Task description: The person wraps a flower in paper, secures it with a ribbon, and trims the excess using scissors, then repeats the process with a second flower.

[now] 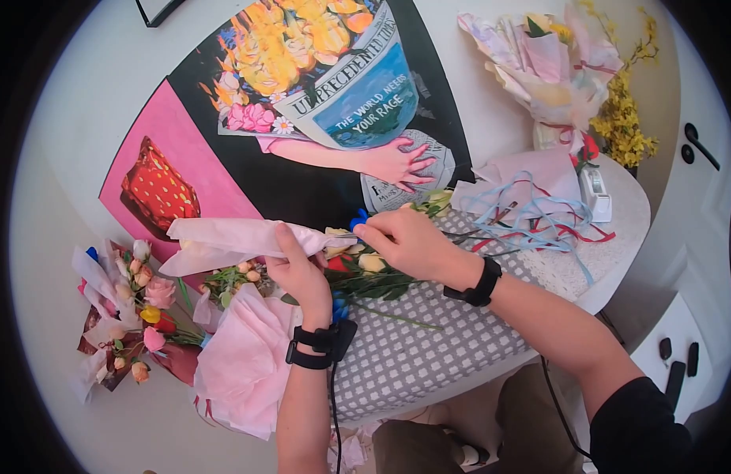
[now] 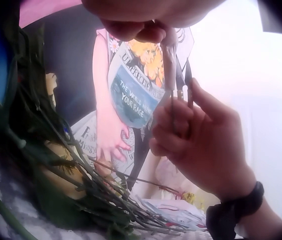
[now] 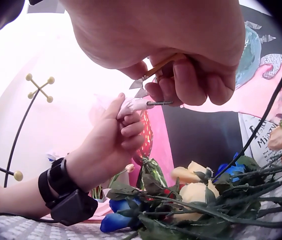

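My left hand (image 1: 300, 275) grips the narrow end of a slim pale pink paper wrap (image 1: 235, 239), which points to the left. A dark stem (image 3: 162, 103) sticks out of that end in the right wrist view. In my right hand (image 1: 409, 245) is a small pair of scissors with an orange handle (image 3: 164, 63); its metal blades (image 3: 137, 85) stand apart close to the paper end and the stem. Under both hands lie loose flowers with cream roses (image 1: 371, 262), a red bloom (image 1: 337, 264), blue petals (image 3: 118, 220) and long green stems.
A grey patterned cloth (image 1: 429, 347) covers the table. Bouquets (image 1: 136, 316) and pink paper (image 1: 243, 359) lie at the left. Tangled ribbons (image 1: 539, 209) and a white tape dispenser (image 1: 596, 193) are at the right, before a wrapped bouquet (image 1: 551, 71). A painting (image 1: 318, 182) stands behind.
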Demonstrator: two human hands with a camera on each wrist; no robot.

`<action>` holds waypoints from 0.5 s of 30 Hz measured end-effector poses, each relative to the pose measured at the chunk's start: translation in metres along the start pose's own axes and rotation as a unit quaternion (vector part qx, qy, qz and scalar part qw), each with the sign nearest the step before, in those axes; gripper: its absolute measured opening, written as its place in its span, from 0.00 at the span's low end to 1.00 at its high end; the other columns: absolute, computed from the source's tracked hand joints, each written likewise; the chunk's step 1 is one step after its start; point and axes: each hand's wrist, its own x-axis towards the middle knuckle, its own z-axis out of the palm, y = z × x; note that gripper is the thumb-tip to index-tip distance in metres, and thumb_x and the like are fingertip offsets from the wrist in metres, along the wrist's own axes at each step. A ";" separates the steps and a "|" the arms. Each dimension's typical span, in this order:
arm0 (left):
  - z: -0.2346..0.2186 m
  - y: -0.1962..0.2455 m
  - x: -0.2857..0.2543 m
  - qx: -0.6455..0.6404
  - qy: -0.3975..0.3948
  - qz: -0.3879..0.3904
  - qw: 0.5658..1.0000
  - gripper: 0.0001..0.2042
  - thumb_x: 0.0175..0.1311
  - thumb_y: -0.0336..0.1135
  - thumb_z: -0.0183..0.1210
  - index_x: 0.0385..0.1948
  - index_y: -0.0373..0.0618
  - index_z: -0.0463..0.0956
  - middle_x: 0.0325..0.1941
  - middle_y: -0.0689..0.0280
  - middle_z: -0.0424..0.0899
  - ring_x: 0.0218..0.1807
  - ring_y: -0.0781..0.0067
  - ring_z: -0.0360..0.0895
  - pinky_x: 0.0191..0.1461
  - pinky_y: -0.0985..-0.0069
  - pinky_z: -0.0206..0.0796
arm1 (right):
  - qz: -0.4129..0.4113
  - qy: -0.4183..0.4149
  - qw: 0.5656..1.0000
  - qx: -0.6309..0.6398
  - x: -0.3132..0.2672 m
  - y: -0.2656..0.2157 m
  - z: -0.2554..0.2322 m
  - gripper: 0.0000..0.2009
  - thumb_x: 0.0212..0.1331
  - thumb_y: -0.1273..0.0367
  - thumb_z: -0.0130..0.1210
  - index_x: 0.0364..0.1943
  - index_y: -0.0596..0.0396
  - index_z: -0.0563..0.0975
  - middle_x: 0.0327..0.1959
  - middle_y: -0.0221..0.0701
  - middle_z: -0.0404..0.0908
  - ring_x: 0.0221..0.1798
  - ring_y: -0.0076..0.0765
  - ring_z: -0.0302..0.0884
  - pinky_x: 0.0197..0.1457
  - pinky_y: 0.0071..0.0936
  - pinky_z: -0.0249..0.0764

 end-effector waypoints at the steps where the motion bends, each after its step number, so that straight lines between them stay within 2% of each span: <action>1: 0.000 0.001 0.000 0.000 0.000 0.001 1.000 0.16 0.80 0.45 0.53 0.32 0.45 0.69 0.20 0.69 0.76 0.14 0.84 0.68 0.15 0.83 0.54 | -0.004 0.002 1.000 -0.008 0.000 0.000 0.000 0.23 0.70 0.57 0.55 0.21 0.61 0.77 0.17 0.46 0.74 0.23 0.56 0.72 0.29 0.48 0.63; 7: -0.005 0.000 0.004 0.019 0.017 0.006 1.000 0.16 0.80 0.46 0.52 0.33 0.46 0.69 0.20 0.69 0.76 0.14 0.84 0.67 0.16 0.84 0.54 | -0.011 0.002 1.000 -0.029 0.000 -0.002 -0.002 0.22 0.69 0.57 0.56 0.20 0.59 0.78 0.17 0.45 0.74 0.23 0.56 0.73 0.29 0.49 0.63; 15: -0.006 -0.003 0.004 0.014 -0.006 0.017 1.000 0.15 0.80 0.46 0.52 0.34 0.45 0.69 0.21 0.70 0.76 0.15 0.84 0.67 0.16 0.83 0.55 | -0.016 0.013 0.999 -0.031 -0.001 -0.003 0.000 0.22 0.69 0.57 0.57 0.21 0.60 0.79 0.17 0.45 0.75 0.22 0.57 0.74 0.28 0.47 0.65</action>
